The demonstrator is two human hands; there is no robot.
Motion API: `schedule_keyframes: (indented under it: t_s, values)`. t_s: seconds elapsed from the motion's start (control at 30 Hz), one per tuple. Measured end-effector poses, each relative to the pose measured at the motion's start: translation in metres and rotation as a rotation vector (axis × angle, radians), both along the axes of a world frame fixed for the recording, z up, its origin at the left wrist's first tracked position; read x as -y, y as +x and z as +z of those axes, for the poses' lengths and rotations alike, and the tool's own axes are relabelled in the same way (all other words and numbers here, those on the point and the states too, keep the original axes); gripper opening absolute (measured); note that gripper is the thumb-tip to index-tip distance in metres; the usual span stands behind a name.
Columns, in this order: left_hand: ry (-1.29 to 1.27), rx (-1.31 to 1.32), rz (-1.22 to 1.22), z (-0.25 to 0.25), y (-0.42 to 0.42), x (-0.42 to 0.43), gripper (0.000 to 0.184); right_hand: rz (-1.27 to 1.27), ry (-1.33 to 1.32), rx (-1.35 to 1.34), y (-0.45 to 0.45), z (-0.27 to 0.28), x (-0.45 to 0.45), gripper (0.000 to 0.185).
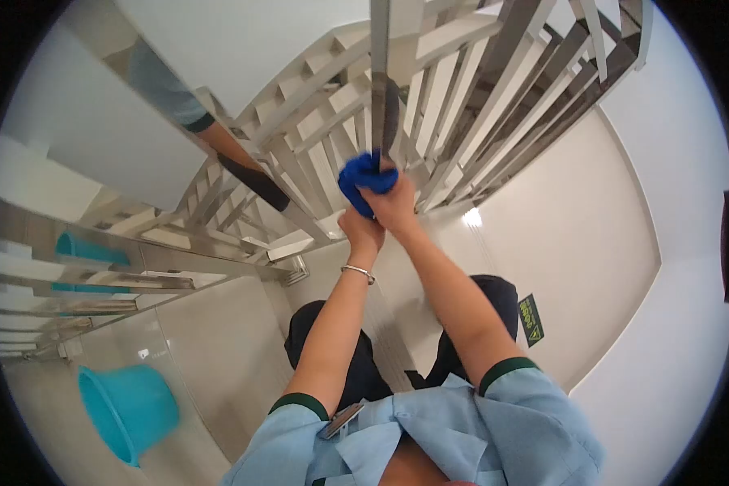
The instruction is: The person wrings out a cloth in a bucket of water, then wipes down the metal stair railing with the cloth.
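Observation:
A bunched blue cloth (355,180) is wrapped about an upright shiny metal post (379,97) of the stair railing. My right hand (393,204) grips the cloth against the post, its thumb pressed on the near side. Just below and to the left, my left hand (363,232) is curled in close to the cloth's lower end. Its fingertips are hidden, so I cannot tell what they hold. A metal bracelet (358,274) circles my left wrist.
A turquoise bucket (142,409) is on the tiled floor (211,364) at lower left. Slanting metal railings (494,105) run beyond the post, with stairs below. A dark warning sticker (531,320) lies on the floor by my right knee. A white wall (688,324) borders the right.

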State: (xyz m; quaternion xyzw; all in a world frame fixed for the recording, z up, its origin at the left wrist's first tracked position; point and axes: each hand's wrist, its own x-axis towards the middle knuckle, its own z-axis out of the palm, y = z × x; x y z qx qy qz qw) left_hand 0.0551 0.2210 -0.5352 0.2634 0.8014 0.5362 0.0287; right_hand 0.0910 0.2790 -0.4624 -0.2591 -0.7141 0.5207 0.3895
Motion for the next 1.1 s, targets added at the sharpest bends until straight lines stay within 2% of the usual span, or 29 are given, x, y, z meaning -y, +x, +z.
schedule_keyframes:
  t_s: [0.07, 0.13, 0.2, 0.23, 0.3, 0.33, 0.37, 0.4, 0.47, 0.53, 0.57, 0.6, 0.63, 0.7, 0.73, 0.77, 0.83, 0.87, 0.9, 0.93, 0.97, 1.0, 1.07, 1.1]
  values:
    - [0.747, 1.15, 0.233, -0.056, 0.002, -0.014, 0.023, -0.058, -0.048, 0.019, 0.003, -0.047, 0.006, 0.038]
    - [-0.696, 0.179, -0.12, -0.055, 0.0, 0.008, 0.031, -0.018, -0.077, 0.12, 0.008, -0.1, 0.0, 0.041]
    - [-0.513, 0.192, -0.134, -0.064, 0.004, 0.016, 0.045, -0.004, -0.03, 0.15, 0.009, -0.085, 0.001, 0.042]
    - [-0.494, 0.18, -0.137, -0.052, 0.003, 0.017, 0.045, -0.003, -0.028, 0.21, 0.011, -0.08, 0.002, 0.043]
    - [-0.442, 0.17, -0.053, -0.005, 0.011, 0.036, 0.064, -0.005, -0.106, 0.128, 0.014, -0.074, 0.006, 0.043]
    - [-0.415, 0.154, -0.054, 0.019, 0.008, 0.034, 0.064, 0.002, -0.174, 0.037, 0.009, -0.065, -0.001, 0.043]
    - [-0.324, -0.05, 0.013, 0.043, 0.007, 0.036, 0.068, 0.002, -0.154, 0.025, 0.008, -0.037, -0.003, 0.043]
    - [-0.237, -0.248, 0.081, 0.069, 0.008, 0.042, 0.074, 0.008, -0.106, -0.026, 0.01, 0.015, 0.005, 0.042]
    - [0.191, -0.131, -0.165, 0.141, 0.002, 0.033, 0.076, 0.006, 0.014, -0.131, 0.008, 0.101, 0.01, 0.038]
    - [0.403, -0.242, -0.187, 0.203, 0.001, 0.009, 0.077, -0.023, 0.15, -0.254, 0.006, 0.188, 0.005, 0.03]
    - [0.448, -0.504, -0.159, 0.236, -0.007, 0.002, 0.076, 0.024, 0.136, -0.361, 0.005, 0.231, 0.008, 0.028]
    - [0.468, -0.676, -0.073, 0.272, -0.014, -0.003, 0.077, 0.023, 0.199, -0.358, 0.0, 0.263, 0.0, 0.03]
    - [0.479, -0.723, -0.029, 0.304, -0.02, -0.007, 0.082, 0.018, 0.304, -0.411, -0.004, 0.294, -0.002, 0.029]
    - [0.551, -0.718, -0.036, 0.356, -0.028, -0.01, 0.069, -0.009, 0.417, -0.485, -0.018, 0.327, -0.015, 0.036]
    - [0.508, -0.726, -0.097, 0.362, -0.036, -0.019, 0.056, -0.005, 0.312, -0.418, -0.013, 0.348, 0.012, 0.023]
    - [0.473, -0.697, -0.109, 0.355, -0.034, -0.019, 0.056, -0.055, 0.358, -0.34, -0.011, 0.346, 0.01, 0.026]
    - [0.224, -0.526, -0.092, 0.334, -0.029, -0.023, 0.043, -0.291, 0.572, -0.098, -0.012, 0.318, -0.005, 0.029]
    - [0.275, -0.428, -0.228, 0.316, -0.024, -0.018, 0.052, -0.283, 0.654, -0.13, -0.014, 0.29, -0.015, 0.032]
    - [0.247, -0.408, -0.243, 0.29, -0.022, -0.021, 0.052, -0.271, 0.734, -0.157, -0.015, 0.264, -0.015, 0.035]
    - [0.298, -0.424, -0.203, 0.254, -0.02, -0.026, 0.049, -0.242, 0.609, -0.018, -0.009, 0.239, -0.015, 0.035]
    - [0.351, -0.446, -0.16, 0.217, -0.02, -0.028, 0.047, -0.197, 0.501, -0.041, -0.007, 0.21, -0.012, 0.034]
    - [0.232, -0.47, -0.154, 0.179, -0.018, -0.028, 0.049, -0.152, 0.4, -0.07, -0.006, 0.175, -0.013, 0.034]
    - [0.037, -0.44, -0.135, 0.103, -0.006, -0.016, 0.051, -0.116, 0.244, 0.184, -0.001, 0.108, -0.006, 0.034]
    - [-0.037, -0.393, -0.121, 0.066, 0.001, -0.014, 0.05, -0.092, 0.196, 0.119, -0.001, 0.062, -0.007, 0.032]
